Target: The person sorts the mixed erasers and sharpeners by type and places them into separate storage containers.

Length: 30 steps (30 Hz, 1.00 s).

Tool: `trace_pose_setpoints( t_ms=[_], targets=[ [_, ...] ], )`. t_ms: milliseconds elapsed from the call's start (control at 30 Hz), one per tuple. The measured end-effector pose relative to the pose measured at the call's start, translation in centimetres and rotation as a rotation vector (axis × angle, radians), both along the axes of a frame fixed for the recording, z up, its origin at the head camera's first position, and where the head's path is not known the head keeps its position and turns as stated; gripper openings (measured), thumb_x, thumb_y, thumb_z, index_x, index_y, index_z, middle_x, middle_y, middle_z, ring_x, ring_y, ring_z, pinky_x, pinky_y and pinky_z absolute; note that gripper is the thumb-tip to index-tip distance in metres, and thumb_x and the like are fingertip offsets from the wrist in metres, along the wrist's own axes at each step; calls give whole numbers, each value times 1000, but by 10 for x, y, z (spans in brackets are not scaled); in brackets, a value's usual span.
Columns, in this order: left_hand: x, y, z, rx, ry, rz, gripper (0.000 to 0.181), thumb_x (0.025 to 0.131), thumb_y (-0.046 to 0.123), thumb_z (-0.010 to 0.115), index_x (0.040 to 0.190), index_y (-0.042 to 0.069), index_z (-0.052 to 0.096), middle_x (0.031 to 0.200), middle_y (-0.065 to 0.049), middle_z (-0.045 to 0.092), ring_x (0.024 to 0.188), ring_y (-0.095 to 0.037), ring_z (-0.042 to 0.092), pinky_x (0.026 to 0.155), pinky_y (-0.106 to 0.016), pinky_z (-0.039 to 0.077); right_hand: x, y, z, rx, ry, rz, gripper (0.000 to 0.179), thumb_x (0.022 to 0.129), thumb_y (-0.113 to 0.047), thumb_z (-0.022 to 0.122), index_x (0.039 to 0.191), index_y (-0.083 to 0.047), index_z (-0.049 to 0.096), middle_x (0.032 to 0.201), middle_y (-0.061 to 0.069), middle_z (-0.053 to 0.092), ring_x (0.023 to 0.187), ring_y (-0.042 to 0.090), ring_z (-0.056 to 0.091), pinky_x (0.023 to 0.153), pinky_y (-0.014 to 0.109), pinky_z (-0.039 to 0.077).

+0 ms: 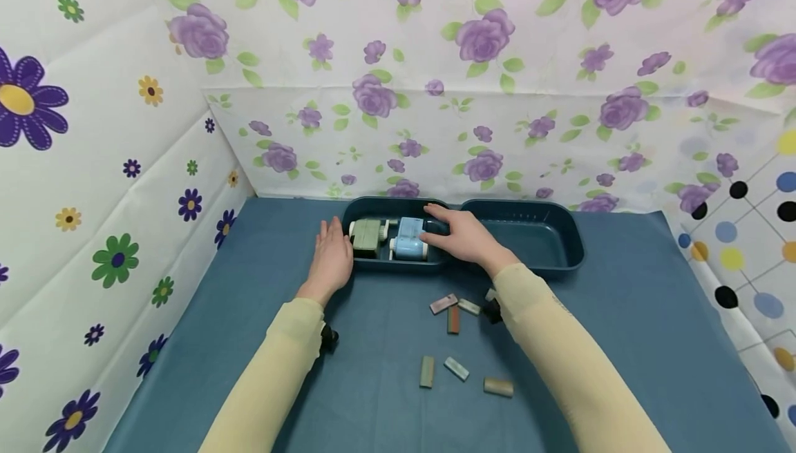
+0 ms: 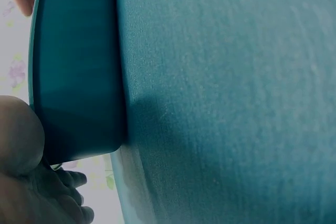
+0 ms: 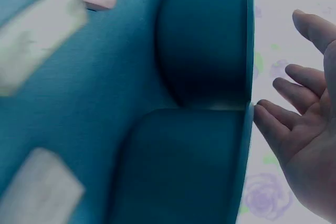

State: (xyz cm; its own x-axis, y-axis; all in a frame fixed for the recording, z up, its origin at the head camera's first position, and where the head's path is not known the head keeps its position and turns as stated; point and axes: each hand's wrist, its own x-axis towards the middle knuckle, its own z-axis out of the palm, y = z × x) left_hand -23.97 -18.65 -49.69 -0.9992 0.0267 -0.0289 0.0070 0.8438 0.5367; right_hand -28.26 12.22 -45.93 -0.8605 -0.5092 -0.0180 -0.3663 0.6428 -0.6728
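My left hand lies along the left end of a dark blue tray, fingers straight and pointing away. In the left wrist view, the hand is at the tray's corner. Inside this tray sit a boxy green object with white knobs and a light blue one with white ends, side by side. Over the tray's right end hovers my right hand, fingers spread, thumb beside the light blue object. The right wrist view shows that hand with nothing in its grasp.
A second dark blue tray stands close on the right. In front, several small blocks lie scattered, among them a pink one, a red one, a green one and a tan one. Flowered cloth hangs behind the table.
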Motion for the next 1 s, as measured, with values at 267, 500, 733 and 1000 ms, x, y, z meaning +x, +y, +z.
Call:
trace_pose_setpoints(
  t_ms=[267,500,733,1000],
  targets=[
    [0,-2,0,2,7,10,60,119,20,27,168,-9,8,175,-28,14,164,-40,-3,131,-56,6,21,31,-2,-198,-35,-80,68,106,-54,65,165,-26,45,162,9,51,144,37,53,118,53,45],
    [0,-1,0,-4,-1,7,60,119,19,27,168,-9,8,175,-27,12,164,-41,-1,131,-56,6,43,65,0,-305,-95,-158,66,107,-53,63,165,-28,45,169,5,42,147,39,49,117,60,44],
    [-2,0,-2,-6,4,2,60,119,20,28,168,-9,9,175,-27,12,164,-41,0,132,-55,6,72,109,2,-408,-58,-224,54,111,-43,59,163,-30,49,166,0,47,146,26,52,118,46,45],
    [-2,-1,-4,5,9,1,60,119,22,26,168,-8,8,176,-27,12,164,-39,-4,132,-55,4,81,162,-3,-673,185,-642,38,111,-24,62,143,-5,69,136,7,73,115,7,70,92,16,56]
  ],
)
